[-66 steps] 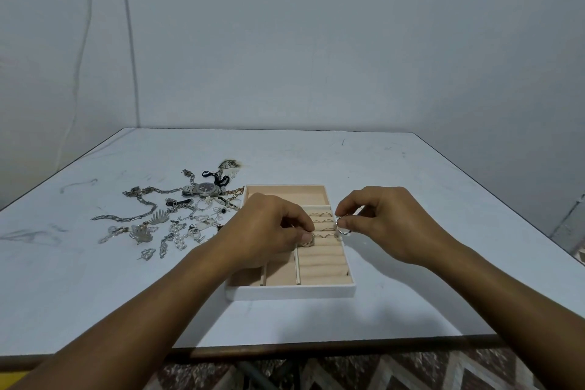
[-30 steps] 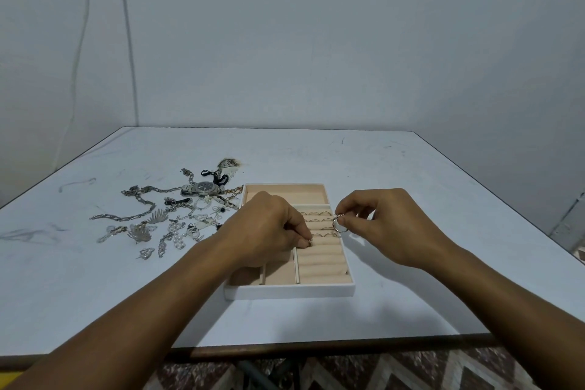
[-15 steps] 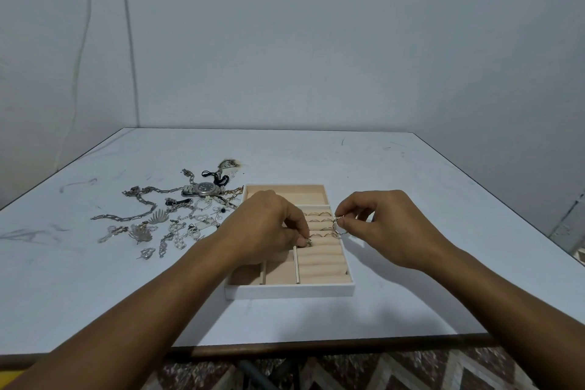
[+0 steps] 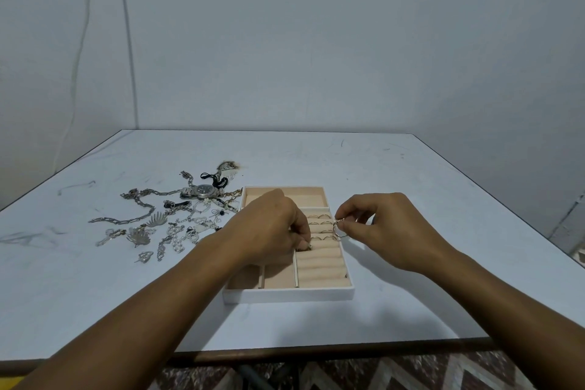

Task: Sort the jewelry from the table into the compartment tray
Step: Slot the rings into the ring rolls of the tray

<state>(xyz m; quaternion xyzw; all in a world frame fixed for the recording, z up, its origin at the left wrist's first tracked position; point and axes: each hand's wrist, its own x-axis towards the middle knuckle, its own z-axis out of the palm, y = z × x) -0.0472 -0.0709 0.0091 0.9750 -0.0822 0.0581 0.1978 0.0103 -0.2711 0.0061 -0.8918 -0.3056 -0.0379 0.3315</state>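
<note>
Right hand (image 4: 384, 228) pinching ring (image 4: 340, 229), now nearer tray (image 4: 288, 293) slots; left hand (image 4: 272, 228) pressing ring into roll; seating next.

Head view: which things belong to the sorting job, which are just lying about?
Job:
- tray
- jewelry pile
- watch
- rings in the rolls
- ring in the right hand
- left hand at the rolls

Lying about:
- wall cable
- table scuffs

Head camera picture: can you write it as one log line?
left hand: pressing ring into tray | right hand: holding ring | pile: unsorted
</note>
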